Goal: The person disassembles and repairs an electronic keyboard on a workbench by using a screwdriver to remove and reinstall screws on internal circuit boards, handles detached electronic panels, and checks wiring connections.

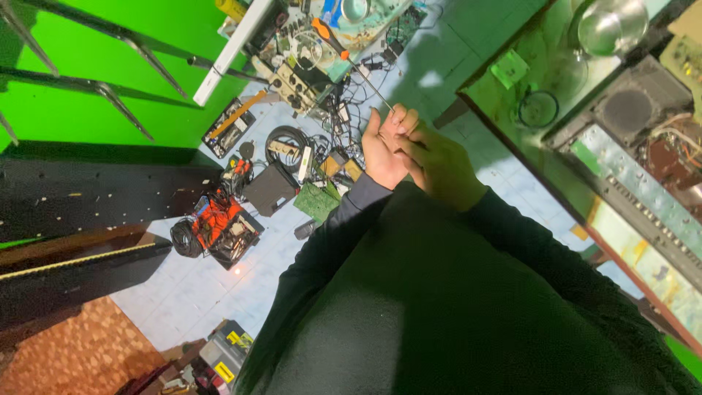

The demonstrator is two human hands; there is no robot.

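Note:
Both my hands meet in front of my chest, above a cluttered floor. My left hand (380, 150) and my right hand (441, 167) press together, fingers closed around the lower end of a long thin screwdriver (360, 71). Its metal shaft rises up and to the left from my fingertips to an orange and black handle (327, 34). The tip is hidden inside my fingers. Dark sleeves cover both arms.
Light blue floor tiles (197, 292) carry coiled cables (287, 139), a green circuit board (318, 201), a black box (270, 189), an orange and black device (219, 223) and a power strip. A green wall (88, 58) is at the left. At the right, a table edge (512, 139) holds a speaker, an open chassis and a glass bowl.

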